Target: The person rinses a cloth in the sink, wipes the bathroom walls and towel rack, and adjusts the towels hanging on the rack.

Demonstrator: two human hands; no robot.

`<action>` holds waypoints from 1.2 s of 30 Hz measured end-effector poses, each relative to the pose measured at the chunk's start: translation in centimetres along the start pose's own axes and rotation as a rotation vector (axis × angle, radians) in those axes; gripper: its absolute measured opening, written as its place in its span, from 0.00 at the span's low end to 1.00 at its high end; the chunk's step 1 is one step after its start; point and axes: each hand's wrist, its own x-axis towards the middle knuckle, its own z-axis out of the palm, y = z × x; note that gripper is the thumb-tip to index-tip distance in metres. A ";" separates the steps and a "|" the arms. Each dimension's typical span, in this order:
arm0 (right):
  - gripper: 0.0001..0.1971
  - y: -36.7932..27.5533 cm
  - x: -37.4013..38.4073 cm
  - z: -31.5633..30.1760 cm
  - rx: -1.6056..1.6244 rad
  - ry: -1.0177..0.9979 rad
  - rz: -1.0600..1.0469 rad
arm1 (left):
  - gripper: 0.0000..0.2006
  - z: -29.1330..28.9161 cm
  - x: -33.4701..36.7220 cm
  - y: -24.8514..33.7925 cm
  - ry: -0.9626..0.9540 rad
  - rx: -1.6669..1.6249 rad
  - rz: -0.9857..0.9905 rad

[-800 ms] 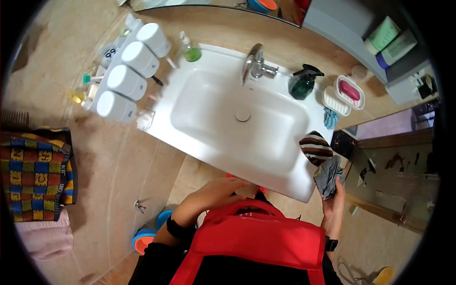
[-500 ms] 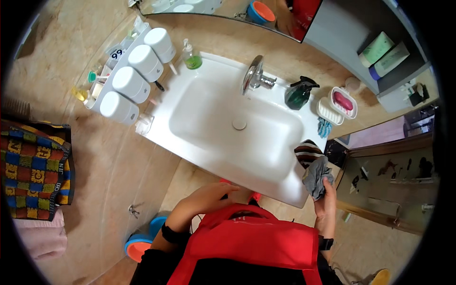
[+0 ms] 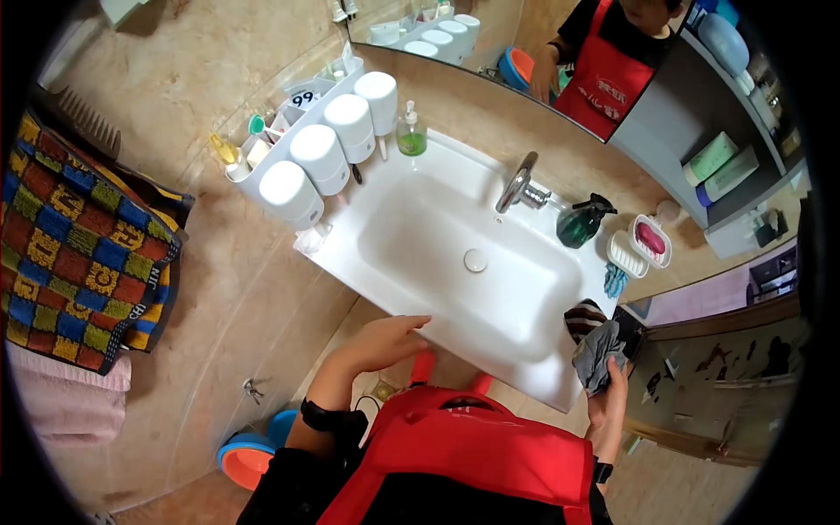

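Observation:
My right hand (image 3: 607,401) grips a crumpled grey cloth (image 3: 598,354) at the right front corner of the white washbasin (image 3: 455,302). Just beyond it, touching the grey cloth, a brown-and-white striped cloth (image 3: 584,320) lies on the basin's right rim. My left hand (image 3: 383,341) is in front of the basin's front edge, its fingers stretched out and nothing in it. The basin holds no water that I can see, and its round drain plug (image 3: 475,260) shows. Behind it the chrome tap (image 3: 518,184) stands with no stream visible.
A green soap pump bottle (image 3: 411,131) and a dark green spray bottle (image 3: 584,220) stand on the back rim. Soap dishes (image 3: 643,245) sit at the right corner. White cups hang under a wall rack (image 3: 297,114) at left. A checked towel (image 3: 87,254) hangs farther left.
My view has swung left and up, so the basin sits farther right and lower, and more mirror shows. The right hand keeps hold of the grey cloth; the left stays by the front edge.

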 end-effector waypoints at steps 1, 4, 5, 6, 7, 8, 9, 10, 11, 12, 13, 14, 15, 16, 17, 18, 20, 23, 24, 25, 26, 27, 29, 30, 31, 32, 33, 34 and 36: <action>0.25 0.0 -0.1 0.2 0.008 -0.011 -0.013 | 0.25 -0.3 -0.1 -0.2 0.001 -0.010 -0.013; 0.24 0.3 -0.5 1.1 0.012 0.019 -0.039 | 0.25 -1.1 -0.5 -0.8 0.000 -0.024 -0.007; 0.23 0.5 -0.6 1.3 0.018 -0.004 -0.042 | 0.26 -1.3 -0.6 -0.9 -0.001 -0.034 0.009; 0.23 0.7 -0.7 1.6 0.028 -0.023 -0.050 | 0.25 -1.5 -0.7 -1.0 0.004 -0.023 0.004; 0.23 0.9 -0.9 1.7 0.046 -0.080 -0.076 | 0.25 -1.7 -0.8 -1.1 0.006 -0.017 0.008; 0.22 1.2 -0.9 2.0 0.066 -0.036 -0.048 | 0.25 -1.9 -0.8 -1.2 0.002 -0.014 0.016; 0.22 1.4 -1.0 2.0 0.103 -0.094 -0.047 | 0.25 -2.0 -0.7 -1.4 -0.006 -0.034 0.005; 0.22 1.8 -0.9 2.2 0.100 -0.011 -0.029 | 0.25 -2.2 -0.7 -1.6 -0.015 -0.055 -0.013; 0.22 2.0 -0.9 2.3 0.114 -0.037 -0.033 | 0.25 -2.5 -0.6 -1.9 -0.027 -0.088 -0.050; 0.23 2.4 -0.9 2.4 0.093 -0.039 -0.066 | 0.25 -2.7 -0.6 -2.2 -0.044 -0.148 -0.076; 0.23 2.6 -0.9 2.4 0.089 0.026 -0.056 | 0.26 -2.8 -0.4 -2.6 -0.055 -0.132 -0.055; 0.23 2.9 -0.9 2.6 0.095 0.023 -0.053 | 0.26 -3.0 -0.3 -3.0 -0.053 -0.132 -0.041; 0.24 3.1 -0.9 2.7 0.105 -0.031 -0.053 | 0.26 -3.2 -0.3 -3.4 -0.049 -0.142 -0.055; 0.24 3.2 -1.0 2.8 0.097 -0.062 -0.066 | 0.26 -3.4 -0.2 -3.9 -0.045 -0.140 -0.025; 0.24 3.3 -1.0 3.0 0.094 -0.019 -0.055 | 0.26 -3.5 0.0 -4.3 -0.042 -0.146 -0.016; 0.24 3.4 -1.1 3.2 0.095 -0.028 -0.061 | 0.26 -3.6 0.1 -4.7 -0.041 -0.172 -0.010; 0.23 3.4 -1.1 3.7 0.085 -0.017 -0.084 | 0.26 -3.7 0.4 -5.3 -0.060 -0.193 -0.029; 0.23 3.0 -1.1 4.5 0.166 0.050 -0.033 | 0.25 -3.9 0.8 -5.8 -0.068 -0.215 -0.037; 0.23 2.9 -1.0 4.8 0.183 0.041 -0.021 | 0.25 -4.0 0.9 -5.9 -0.076 -0.234 -0.050; 0.23 2.7 -1.0 5.1 0.179 0.004 -0.041 | 0.25 -4.0 0.9 -6.0 -0.060 -0.207 -0.037; 0.23 2.6 -0.9 5.4 0.175 -0.003 -0.056 | 0.25 -4.1 0.8 -6.0 -0.052 -0.196 -0.037; 0.23 2.4 -0.8 5.7 0.180 -0.053 -0.069 | 0.25 -4.2 0.7 -6.1 -0.047 -0.202 -0.048; 0.23 2.0 -0.5 6.3 0.130 -0.067 -0.099 | 0.25 -4.3 0.3 -6.1 -0.016 -0.231 -0.065; 0.23 1.7 -0.4 6.6 0.110 -0.140 -0.122 | 0.25 -4.4 0.0 -6.1 -0.001 -0.284 -0.093; 0.24 1.4 -0.2 6.8 0.168 -0.104 -0.116 | 0.25 -4.3 -0.3 -6.1 0.018 -0.266 -0.093; 0.24 1.0 0.0 7.0 0.230 -0.110 -0.118 | 0.25 -4.3 -0.8 -6.1 0.036 -0.276 -0.108; 0.24 0.6 0.2 7.2 0.294 -0.116 -0.119 | 0.25 -4.1 -1.2 -6.0 0.054 -0.304 -0.122; 0.25 0.1 0.4 7.2 0.326 -0.097 -0.071 | 0.25 -4.0 -1.6 -6.0 0.064 -0.265 -0.120; 0.25 -0.7 1.2 7.3 0.021 -0.173 -0.203 | 0.25 -3.4 -2.4 -5.8 0.075 -0.232 -0.128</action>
